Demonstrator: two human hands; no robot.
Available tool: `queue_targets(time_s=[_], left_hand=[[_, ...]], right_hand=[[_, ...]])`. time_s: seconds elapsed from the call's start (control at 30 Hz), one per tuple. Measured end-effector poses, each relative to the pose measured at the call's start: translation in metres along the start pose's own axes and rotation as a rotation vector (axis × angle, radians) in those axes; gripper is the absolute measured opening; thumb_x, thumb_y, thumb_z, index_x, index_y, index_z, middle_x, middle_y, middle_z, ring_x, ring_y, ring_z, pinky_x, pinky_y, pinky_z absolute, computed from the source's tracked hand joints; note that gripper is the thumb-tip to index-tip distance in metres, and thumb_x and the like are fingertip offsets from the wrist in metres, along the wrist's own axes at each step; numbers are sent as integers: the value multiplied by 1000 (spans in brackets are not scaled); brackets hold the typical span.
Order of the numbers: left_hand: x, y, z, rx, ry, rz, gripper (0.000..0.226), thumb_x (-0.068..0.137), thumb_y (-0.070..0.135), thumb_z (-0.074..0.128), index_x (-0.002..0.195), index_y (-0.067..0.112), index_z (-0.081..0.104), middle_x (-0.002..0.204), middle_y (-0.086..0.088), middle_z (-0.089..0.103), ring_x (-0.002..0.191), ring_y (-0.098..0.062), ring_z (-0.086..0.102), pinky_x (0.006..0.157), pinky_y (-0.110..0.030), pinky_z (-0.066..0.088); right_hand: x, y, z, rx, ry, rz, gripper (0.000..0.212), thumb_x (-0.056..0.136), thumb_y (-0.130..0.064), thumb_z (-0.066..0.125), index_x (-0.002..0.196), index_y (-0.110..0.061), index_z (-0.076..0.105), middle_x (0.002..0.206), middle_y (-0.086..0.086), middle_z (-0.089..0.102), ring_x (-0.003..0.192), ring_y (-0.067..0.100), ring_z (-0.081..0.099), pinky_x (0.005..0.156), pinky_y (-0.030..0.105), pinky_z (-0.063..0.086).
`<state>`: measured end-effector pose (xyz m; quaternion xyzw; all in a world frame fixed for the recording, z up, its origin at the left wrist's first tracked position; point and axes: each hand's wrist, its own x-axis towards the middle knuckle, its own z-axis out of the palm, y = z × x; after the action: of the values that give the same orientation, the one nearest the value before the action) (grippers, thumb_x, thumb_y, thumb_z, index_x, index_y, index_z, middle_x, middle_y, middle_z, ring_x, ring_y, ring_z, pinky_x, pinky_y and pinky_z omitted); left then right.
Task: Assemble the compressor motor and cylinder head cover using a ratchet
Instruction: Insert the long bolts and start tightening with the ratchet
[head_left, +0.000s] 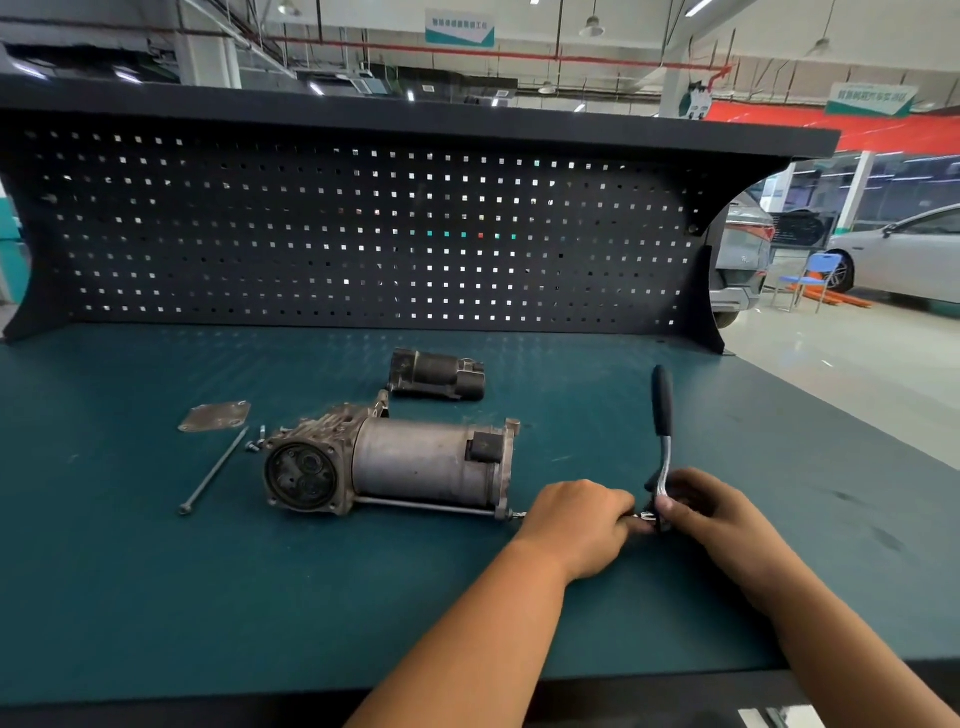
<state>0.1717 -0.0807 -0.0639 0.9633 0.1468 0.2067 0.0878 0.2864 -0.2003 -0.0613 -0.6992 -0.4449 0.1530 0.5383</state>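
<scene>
The compressor motor (415, 462) lies on its side on the green mat, its round cylinder end facing left. A long bolt (426, 506) runs along its near side. At the bolt's right end my left hand (576, 522) grips the ratchet's extension bar. My right hand (701, 512) holds the ratchet (662, 415) at its head, and the black handle points away from me. The flat cylinder head cover (214, 415) lies to the left of the motor. Beside it lie a second long bolt (214, 470) and small screws (255, 440).
A smaller dark motor part (436, 375) lies behind the compressor. A black pegboard (363, 234) with a shelf closes off the back of the bench. The bench's front edge (260, 696) is close to me. Parked cars and a blue chair (810, 278) stand at the right.
</scene>
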Motion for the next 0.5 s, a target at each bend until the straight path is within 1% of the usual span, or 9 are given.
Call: queue_targets(time_s=[0.07,0.13,0.2,0.23,0.3,0.37,0.4,0.47,0.5], left_hand=[[0,1,1,12,-11,-7,34,96,42,44,90,12,60,98,-17,65,93,-38,56,63,-35,30],[2,-1,1,25,-24,-20,32,97,40,43,94,13,59,101,-16,65,95,-37,56,63,-35,30],[3,-2,0,21,-19,-29,30,94,44,47,97,16,57,103,-12,65,97,-34,57,64,-34,31],[3,-2,-1,12,-15,-27,30,93,46,49,97,17,55,104,-10,65,97,-33,57,64,-34,31],[2,-1,0,-2,-13,-14,29,93,45,49,95,17,55,101,-9,65,95,-33,57,63,-33,29],[1,0,1,3,-9,-1,30,96,42,45,92,15,57,98,-10,65,93,-35,57,62,-33,28],[0,0,1,6,-4,2,30,97,41,44,91,15,57,97,-11,66,92,-35,57,62,-33,27],[0,-1,1,13,2,5,30,97,39,44,90,14,58,97,-12,65,91,-36,56,61,-33,27],[1,-1,1,15,4,0,30,97,39,44,90,13,58,97,-13,65,91,-37,56,61,-33,27]], right_hand=[[-2,3,-2,7,-12,-27,13,84,7,62,86,-6,64,78,-3,67,76,10,61,70,11,46],[0,2,0,-38,9,-19,18,85,5,62,87,-12,66,79,-2,68,77,12,61,70,11,46],[4,1,4,-118,36,4,14,90,-6,60,88,-19,65,79,0,68,76,14,61,71,18,45],[6,0,5,-194,49,34,11,93,-14,57,86,-18,64,79,2,68,76,17,60,69,23,44],[9,-1,6,-334,80,111,27,97,-29,50,82,-11,64,77,7,65,76,23,57,66,26,40],[8,1,5,-324,75,115,33,96,-33,50,81,-7,64,73,7,62,71,22,54,64,30,39],[6,1,3,-278,62,89,29,95,-30,53,82,-8,65,72,5,63,70,18,54,65,30,40],[1,-1,1,-119,21,11,11,92,-15,59,83,-14,65,76,1,66,69,8,59,66,20,45],[-1,-1,0,-60,1,-26,13,90,-5,60,83,-15,64,78,2,67,70,7,60,67,15,45]])
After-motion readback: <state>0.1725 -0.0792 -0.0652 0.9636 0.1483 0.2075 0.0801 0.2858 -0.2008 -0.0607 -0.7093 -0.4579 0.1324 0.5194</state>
